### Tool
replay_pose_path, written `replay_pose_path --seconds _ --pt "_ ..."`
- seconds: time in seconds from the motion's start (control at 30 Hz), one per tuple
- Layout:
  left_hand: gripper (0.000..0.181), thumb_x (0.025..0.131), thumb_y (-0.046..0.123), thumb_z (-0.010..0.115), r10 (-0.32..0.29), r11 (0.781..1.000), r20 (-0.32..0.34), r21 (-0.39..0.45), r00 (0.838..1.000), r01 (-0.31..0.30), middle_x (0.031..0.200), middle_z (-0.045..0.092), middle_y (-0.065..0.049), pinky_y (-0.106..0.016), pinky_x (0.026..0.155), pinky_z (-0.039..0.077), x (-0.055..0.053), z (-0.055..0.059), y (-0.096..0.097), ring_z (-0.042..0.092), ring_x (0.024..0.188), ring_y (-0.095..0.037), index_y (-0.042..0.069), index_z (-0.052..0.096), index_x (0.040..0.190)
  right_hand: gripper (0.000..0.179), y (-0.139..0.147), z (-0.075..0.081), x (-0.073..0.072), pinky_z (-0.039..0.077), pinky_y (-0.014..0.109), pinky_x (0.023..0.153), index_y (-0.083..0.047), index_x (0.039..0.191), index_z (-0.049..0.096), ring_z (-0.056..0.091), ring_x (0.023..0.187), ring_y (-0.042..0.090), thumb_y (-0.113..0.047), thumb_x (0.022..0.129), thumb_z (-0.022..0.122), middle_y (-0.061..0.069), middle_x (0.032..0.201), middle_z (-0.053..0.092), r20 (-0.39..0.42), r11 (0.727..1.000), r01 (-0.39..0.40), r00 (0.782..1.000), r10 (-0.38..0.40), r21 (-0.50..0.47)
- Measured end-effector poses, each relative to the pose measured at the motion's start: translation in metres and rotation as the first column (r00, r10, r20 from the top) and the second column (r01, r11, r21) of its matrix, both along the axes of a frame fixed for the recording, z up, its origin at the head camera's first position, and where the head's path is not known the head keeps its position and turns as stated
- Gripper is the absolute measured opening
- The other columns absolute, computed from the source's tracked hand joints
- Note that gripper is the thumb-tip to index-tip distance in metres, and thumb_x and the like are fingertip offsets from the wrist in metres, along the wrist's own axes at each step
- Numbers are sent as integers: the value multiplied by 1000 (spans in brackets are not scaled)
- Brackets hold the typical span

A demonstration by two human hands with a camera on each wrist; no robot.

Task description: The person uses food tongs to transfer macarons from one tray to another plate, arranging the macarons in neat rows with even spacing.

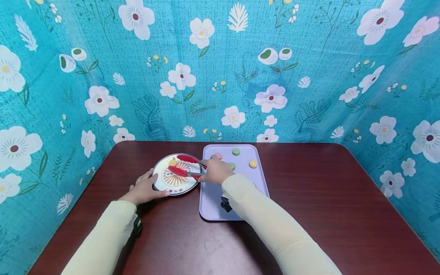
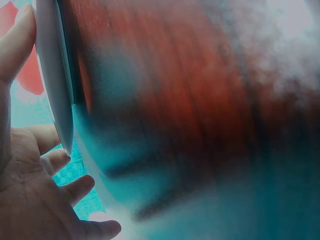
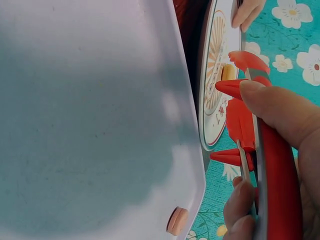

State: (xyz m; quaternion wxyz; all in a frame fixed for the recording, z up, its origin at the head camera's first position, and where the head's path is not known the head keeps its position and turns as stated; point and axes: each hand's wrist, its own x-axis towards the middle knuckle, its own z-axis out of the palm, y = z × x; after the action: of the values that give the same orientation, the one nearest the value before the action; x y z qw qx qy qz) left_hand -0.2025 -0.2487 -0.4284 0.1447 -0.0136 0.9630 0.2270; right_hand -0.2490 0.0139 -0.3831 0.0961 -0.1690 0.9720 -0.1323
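Nearest is the dark table, which runs along the near side of the plate. At the plate's left edge, my left hand steadies it, thumb over the near rim and fingers spread along the left. The close view there is mostly blur, so I can't fairly say how far my fingers reach underneath.

To the plate's right sits the pale tray, and above that gap I have the red tongs in my right hand, fingers and thumb around the handles. I'm not squeezing them together: their two heads stand apart, lengthwise from the plate's right edge toward its left.

The yellow cookie is on the plate, left of its middle, at the mouth of the tongs and between the tips; contact is unclear. It lies leftward from my right grip, along the tongs' length. My left hand is nearer, but the tongs reach it.

Farther right of the plate, the tray bears a pink cookie, two green cookies and another yellow one. Beyond the plate hangs flowered cloth.
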Motion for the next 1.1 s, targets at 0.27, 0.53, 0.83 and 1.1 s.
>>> replay_pose_path --seconds 0.27,0.53,0.83,1.1 --pt "110 72 58 75 -2 1000 -7 -1 1000 2 153 14 -28 -76 101 18 1 0 0 15 135 -51 -2 25 150 74 3 7 8 45 40 64 -25 142 50 59 70 22 -46 76 79 11 125 52 -4 1000 -1 1000 1 -5" --pt "112 71 60 75 0 1000 -2 2 1000 0 153 14 -28 -76 101 16 1 1 0 15 134 -51 -2 25 150 74 12 14 13 47 36 56 -27 144 48 58 64 20 -46 78 77 12 123 52 -39 1000 -29 999 29 -6" --pt "112 71 61 74 1 1000 -3 3 1000 -1 154 13 -28 -76 102 17 2 3 1 15 134 -51 -1 24 150 76 21 22 20 45 30 53 -25 144 48 55 62 18 -43 77 79 9 113 53 -88 997 -60 995 56 -40" --pt "111 72 59 75 7 1000 2 -1 1000 -7 154 13 -28 -75 102 18 3 3 1 16 134 -51 -1 24 150 77 27 29 27 45 29 54 -22 144 48 56 61 17 -42 77 80 8 118 52 -95 996 -60 994 53 -67"
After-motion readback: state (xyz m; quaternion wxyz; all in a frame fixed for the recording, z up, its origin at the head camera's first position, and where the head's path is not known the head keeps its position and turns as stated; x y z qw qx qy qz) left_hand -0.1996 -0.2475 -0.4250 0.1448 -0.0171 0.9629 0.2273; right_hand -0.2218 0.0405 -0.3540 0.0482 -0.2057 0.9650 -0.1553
